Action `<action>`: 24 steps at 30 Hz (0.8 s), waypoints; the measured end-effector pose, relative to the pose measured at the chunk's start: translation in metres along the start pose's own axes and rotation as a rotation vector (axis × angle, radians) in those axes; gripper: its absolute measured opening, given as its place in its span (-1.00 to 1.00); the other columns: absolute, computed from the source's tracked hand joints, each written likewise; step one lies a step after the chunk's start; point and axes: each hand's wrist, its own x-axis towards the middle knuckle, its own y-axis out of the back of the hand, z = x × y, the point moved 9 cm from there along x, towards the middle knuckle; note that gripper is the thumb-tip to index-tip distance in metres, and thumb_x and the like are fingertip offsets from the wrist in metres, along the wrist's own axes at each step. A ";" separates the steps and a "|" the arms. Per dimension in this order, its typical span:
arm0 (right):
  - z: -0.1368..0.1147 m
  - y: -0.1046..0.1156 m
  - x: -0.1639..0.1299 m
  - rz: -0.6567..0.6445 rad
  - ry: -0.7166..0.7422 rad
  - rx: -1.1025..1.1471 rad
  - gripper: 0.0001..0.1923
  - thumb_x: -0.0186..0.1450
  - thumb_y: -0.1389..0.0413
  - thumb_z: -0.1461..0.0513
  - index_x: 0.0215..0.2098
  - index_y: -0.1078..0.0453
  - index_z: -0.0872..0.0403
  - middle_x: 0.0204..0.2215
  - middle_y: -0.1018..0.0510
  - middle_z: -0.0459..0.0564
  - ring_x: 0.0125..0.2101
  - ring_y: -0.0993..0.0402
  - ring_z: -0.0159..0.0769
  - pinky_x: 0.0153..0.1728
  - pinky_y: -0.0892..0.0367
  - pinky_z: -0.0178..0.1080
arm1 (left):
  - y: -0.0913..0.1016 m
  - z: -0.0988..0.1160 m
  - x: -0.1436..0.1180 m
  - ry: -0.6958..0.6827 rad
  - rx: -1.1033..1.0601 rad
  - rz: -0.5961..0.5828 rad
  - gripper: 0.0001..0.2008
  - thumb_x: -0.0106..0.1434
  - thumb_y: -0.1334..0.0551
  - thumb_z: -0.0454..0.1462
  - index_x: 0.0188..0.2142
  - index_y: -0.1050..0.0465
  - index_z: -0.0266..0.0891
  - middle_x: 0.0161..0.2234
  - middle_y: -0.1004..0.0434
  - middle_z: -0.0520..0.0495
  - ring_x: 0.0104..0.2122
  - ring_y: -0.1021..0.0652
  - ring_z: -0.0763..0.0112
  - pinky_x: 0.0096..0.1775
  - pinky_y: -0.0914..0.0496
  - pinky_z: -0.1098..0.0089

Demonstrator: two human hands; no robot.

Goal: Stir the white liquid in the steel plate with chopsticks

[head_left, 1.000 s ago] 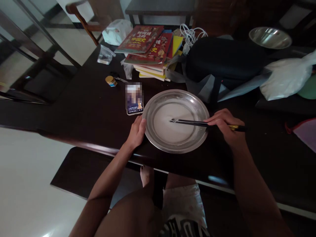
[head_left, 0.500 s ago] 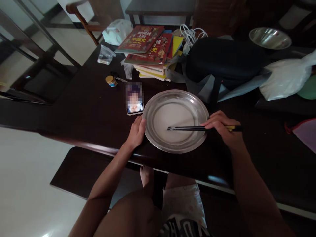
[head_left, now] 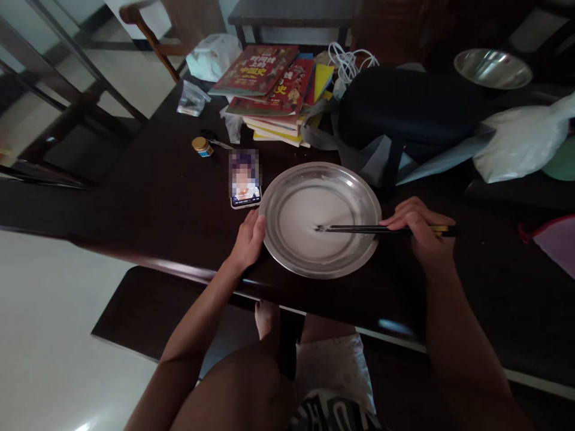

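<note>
A wide metal basin (head_left: 281,254) stands near the table's front edge, with a whitish liquid (head_left: 305,209) covering its bottom. My left hand (head_left: 249,239) grips the basin's left rim, thumb on top; its other fingers are partly hidden. My right hand (head_left: 422,230), to the right of the basin, is closed around a pair of black chopsticks (head_left: 359,229). They lie nearly level across the right rim, their whitened tips in the liquid around the middle. Just left of the basin, a lit phone (head_left: 245,194) lies on the table.
Behind the basin are stacked books (head_left: 269,90), white cables (head_left: 350,63) and a black case (head_left: 408,114). A small gold-lidded jar (head_left: 202,146) and scissors (head_left: 220,143) sit beyond the phone. At right are a white plastic bag (head_left: 516,143) and a metal bowl (head_left: 492,69).
My right hand has shifted right and slightly up, drawing the chopstick tips rightward through the liquid. My left hand and the basin have stayed put. The phone's picture has changed.
</note>
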 end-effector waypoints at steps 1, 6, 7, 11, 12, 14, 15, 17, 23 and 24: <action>0.001 -0.002 0.000 -0.020 -0.010 0.015 -0.65 0.48 -0.13 0.13 -0.43 -0.64 -0.13 -0.45 -0.71 -0.08 -0.36 -0.51 -0.15 -0.27 -0.41 -0.03 | 0.000 0.000 0.000 0.004 0.001 -0.002 -0.14 0.44 0.16 0.31 0.08 -0.58 -0.31 0.05 -0.64 -0.33 0.07 -0.58 0.01 0.17 -0.44 0.04; -0.002 -0.009 0.000 -0.108 0.031 -0.034 -0.73 0.46 -0.16 0.15 -0.35 -0.66 -0.13 -0.36 -0.75 -0.08 -0.27 -0.54 -0.16 -0.20 -0.42 -0.04 | 0.000 0.001 0.000 -0.014 -0.006 -0.002 -0.16 0.45 0.16 0.29 0.10 -0.57 -0.31 0.06 -0.63 -0.33 0.12 -0.57 0.00 0.20 -0.42 0.03; -0.002 -0.005 0.000 -0.066 0.035 -0.032 -0.71 0.47 -0.15 0.15 -0.36 -0.66 -0.12 -0.38 -0.74 -0.08 -0.29 -0.53 -0.16 -0.21 -0.41 -0.04 | 0.000 0.002 0.000 -0.019 -0.006 -0.002 -0.17 0.46 0.16 0.29 0.11 -0.56 -0.30 0.06 -0.63 -0.33 0.13 -0.57 0.00 0.20 -0.42 0.03; 0.000 -0.006 0.000 -0.073 0.000 0.027 -0.67 0.48 -0.13 0.13 -0.40 -0.65 -0.13 -0.44 -0.71 -0.08 -0.35 -0.52 -0.15 -0.29 -0.41 -0.02 | 0.000 0.001 0.000 -0.010 0.016 -0.002 -0.17 0.46 0.17 0.28 0.07 -0.58 -0.29 0.00 -0.65 -0.31 0.05 -0.59 0.01 0.15 -0.46 0.03; 0.000 -0.010 -0.001 -0.116 0.001 0.025 -0.69 0.47 -0.14 0.13 -0.37 -0.65 -0.14 -0.42 -0.72 -0.07 -0.34 -0.53 -0.14 -0.28 -0.42 -0.01 | 0.000 0.001 0.000 -0.008 0.018 -0.001 -0.18 0.46 0.17 0.28 0.06 -0.59 -0.28 -0.01 -0.65 -0.31 0.03 -0.59 0.02 0.14 -0.46 0.03; -0.002 -0.013 -0.001 -0.150 0.024 -0.006 -0.73 0.47 -0.15 0.15 -0.33 -0.66 -0.16 -0.36 -0.75 -0.07 -0.28 -0.55 -0.12 -0.23 -0.43 0.01 | 0.000 0.001 0.000 -0.007 0.012 -0.001 -0.18 0.46 0.17 0.28 0.06 -0.59 -0.28 0.00 -0.65 -0.30 0.04 -0.59 0.03 0.15 -0.46 0.03; -0.003 -0.011 0.000 -0.129 0.034 -0.020 -0.73 0.47 -0.15 0.16 -0.32 -0.67 -0.16 -0.36 -0.75 -0.07 -0.27 -0.54 -0.11 -0.21 -0.43 0.02 | 0.001 0.001 0.000 -0.006 0.007 0.001 -0.18 0.46 0.16 0.28 0.06 -0.58 -0.28 0.01 -0.64 -0.31 0.05 -0.59 0.02 0.16 -0.45 0.04; -0.002 -0.005 0.000 -0.065 0.026 -0.016 -0.70 0.48 -0.13 0.17 -0.35 -0.66 -0.17 -0.39 -0.73 -0.08 -0.29 -0.52 -0.13 -0.22 -0.42 0.01 | 0.001 0.001 0.000 -0.004 -0.002 0.005 -0.18 0.45 0.15 0.29 0.06 -0.58 -0.28 0.00 -0.65 -0.30 0.05 -0.59 0.02 0.17 -0.44 0.04; -0.001 -0.012 -0.001 -0.142 0.009 -0.051 -0.71 0.47 -0.14 0.11 -0.35 -0.66 -0.13 -0.36 -0.74 -0.07 -0.26 -0.55 -0.14 -0.19 -0.45 0.00 | 0.001 0.000 -0.001 0.002 -0.008 0.009 -0.21 0.46 0.14 0.27 0.05 -0.60 -0.28 0.01 -0.65 -0.30 0.05 -0.59 0.03 0.16 -0.45 0.05; -0.002 -0.009 0.000 -0.115 0.013 -0.063 -0.71 0.47 -0.14 0.11 -0.35 -0.66 -0.14 -0.35 -0.74 -0.07 -0.26 -0.55 -0.13 -0.18 -0.45 0.00 | 0.001 0.000 -0.001 -0.003 -0.010 0.009 -0.20 0.46 0.14 0.27 0.06 -0.59 -0.28 0.02 -0.65 -0.30 0.06 -0.59 0.01 0.17 -0.45 0.04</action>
